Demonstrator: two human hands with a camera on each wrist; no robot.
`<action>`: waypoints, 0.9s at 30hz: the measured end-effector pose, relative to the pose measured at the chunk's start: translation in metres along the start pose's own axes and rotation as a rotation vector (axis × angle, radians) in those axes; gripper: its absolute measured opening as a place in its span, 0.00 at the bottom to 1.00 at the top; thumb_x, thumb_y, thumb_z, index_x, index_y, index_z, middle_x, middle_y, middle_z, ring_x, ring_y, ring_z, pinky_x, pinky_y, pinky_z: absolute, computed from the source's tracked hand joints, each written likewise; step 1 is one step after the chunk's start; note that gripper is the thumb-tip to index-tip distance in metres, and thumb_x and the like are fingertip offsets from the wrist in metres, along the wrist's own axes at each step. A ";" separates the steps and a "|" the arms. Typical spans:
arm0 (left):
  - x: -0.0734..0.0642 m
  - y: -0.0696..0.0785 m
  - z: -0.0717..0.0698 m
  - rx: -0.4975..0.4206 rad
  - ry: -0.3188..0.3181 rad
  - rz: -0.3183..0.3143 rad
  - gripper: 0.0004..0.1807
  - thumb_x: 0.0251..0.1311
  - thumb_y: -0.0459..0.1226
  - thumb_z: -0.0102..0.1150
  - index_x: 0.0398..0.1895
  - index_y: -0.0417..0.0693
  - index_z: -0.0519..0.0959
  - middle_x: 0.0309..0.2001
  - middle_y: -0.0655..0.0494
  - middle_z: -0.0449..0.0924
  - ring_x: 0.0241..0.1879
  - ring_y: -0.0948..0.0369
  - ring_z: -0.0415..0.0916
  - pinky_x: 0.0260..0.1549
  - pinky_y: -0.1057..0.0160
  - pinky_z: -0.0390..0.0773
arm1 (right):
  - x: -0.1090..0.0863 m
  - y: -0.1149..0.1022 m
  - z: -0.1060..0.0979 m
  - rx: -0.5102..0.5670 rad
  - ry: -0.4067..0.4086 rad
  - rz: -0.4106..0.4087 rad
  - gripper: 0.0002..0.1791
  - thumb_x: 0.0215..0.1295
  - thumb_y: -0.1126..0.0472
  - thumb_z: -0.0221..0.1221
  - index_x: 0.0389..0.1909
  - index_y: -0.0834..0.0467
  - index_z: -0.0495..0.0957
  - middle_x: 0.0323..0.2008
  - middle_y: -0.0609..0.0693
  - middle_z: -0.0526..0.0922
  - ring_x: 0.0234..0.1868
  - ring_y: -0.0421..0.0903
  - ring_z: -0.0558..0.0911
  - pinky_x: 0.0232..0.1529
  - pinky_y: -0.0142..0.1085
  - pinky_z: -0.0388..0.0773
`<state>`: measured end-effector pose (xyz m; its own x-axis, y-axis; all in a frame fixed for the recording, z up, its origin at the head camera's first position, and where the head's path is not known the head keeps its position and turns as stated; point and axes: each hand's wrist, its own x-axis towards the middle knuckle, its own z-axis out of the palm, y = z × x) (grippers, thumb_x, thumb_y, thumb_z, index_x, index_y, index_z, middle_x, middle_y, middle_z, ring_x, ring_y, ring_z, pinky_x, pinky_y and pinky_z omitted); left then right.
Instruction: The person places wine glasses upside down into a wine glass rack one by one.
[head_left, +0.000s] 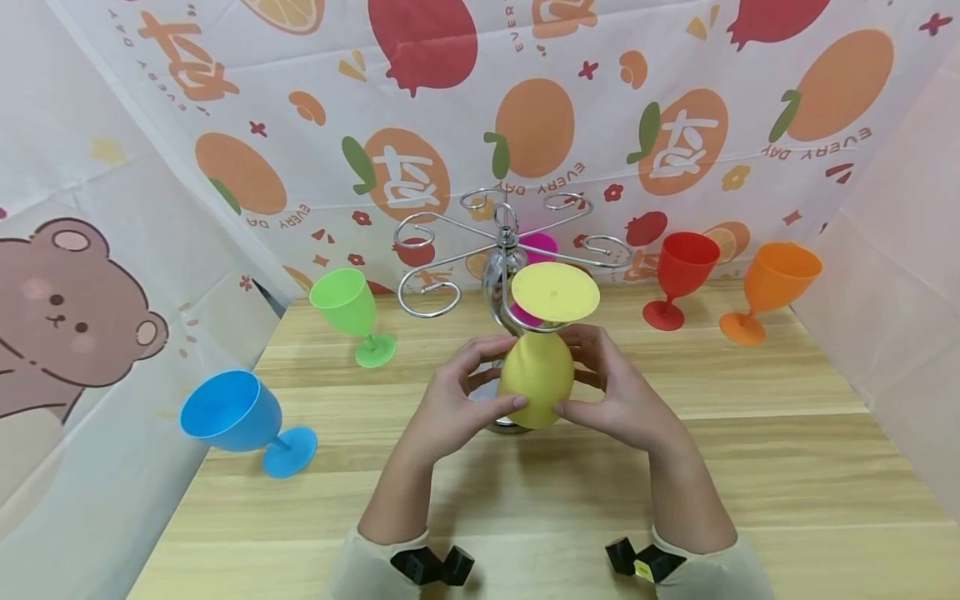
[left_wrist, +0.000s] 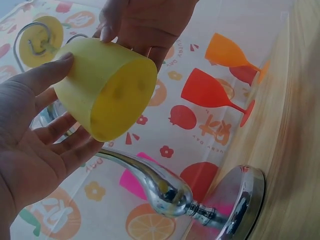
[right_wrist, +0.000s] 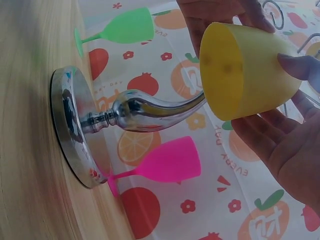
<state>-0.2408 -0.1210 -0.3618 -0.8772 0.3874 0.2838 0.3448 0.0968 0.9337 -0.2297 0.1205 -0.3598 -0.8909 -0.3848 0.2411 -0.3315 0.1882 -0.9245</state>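
A yellow plastic goblet hangs upside down at the front of a chrome stemware rack, its round foot above one curled wire arm. From the left, my left hand grips the bowl with thumb in front and fingers along the side. On the other side my right hand holds the bowl the same way. Both wrist views show the yellow goblet's open mouth facing the table. The rack's heavy round base stands on the wood; in the head view the goblet and hands partly hide it.
Upright goblets stand around the rack: blue and green at left, red and orange at right. A pink goblet is behind the rack. Several wire arms spread outward. Fruit-printed cloth hangs behind the table.
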 end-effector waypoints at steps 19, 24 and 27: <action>0.000 0.001 -0.005 0.043 -0.026 0.000 0.29 0.58 0.36 0.69 0.63 0.55 0.73 0.61 0.60 0.74 0.62 0.59 0.71 0.61 0.56 0.75 | 0.001 -0.001 0.002 0.016 -0.011 -0.051 0.46 0.50 0.62 0.72 0.69 0.45 0.60 0.65 0.44 0.68 0.65 0.49 0.69 0.59 0.52 0.74; 0.005 -0.009 -0.010 0.066 0.083 0.004 0.21 0.66 0.37 0.61 0.61 0.48 0.74 0.59 0.50 0.77 0.59 0.55 0.74 0.58 0.50 0.76 | 0.000 -0.001 0.004 -0.009 -0.009 -0.061 0.46 0.52 0.60 0.72 0.70 0.43 0.60 0.66 0.43 0.68 0.66 0.48 0.69 0.59 0.51 0.74; 0.012 -0.020 -0.014 0.099 0.172 -0.043 0.20 0.67 0.41 0.60 0.61 0.49 0.74 0.57 0.50 0.78 0.58 0.53 0.75 0.56 0.48 0.77 | -0.001 -0.002 0.005 -0.016 -0.001 -0.051 0.45 0.53 0.59 0.72 0.70 0.43 0.60 0.66 0.42 0.67 0.66 0.48 0.69 0.60 0.51 0.74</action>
<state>-0.2633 -0.1310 -0.3742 -0.9329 0.2195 0.2854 0.3298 0.2028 0.9220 -0.2267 0.1155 -0.3595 -0.8723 -0.3955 0.2876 -0.3817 0.1831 -0.9060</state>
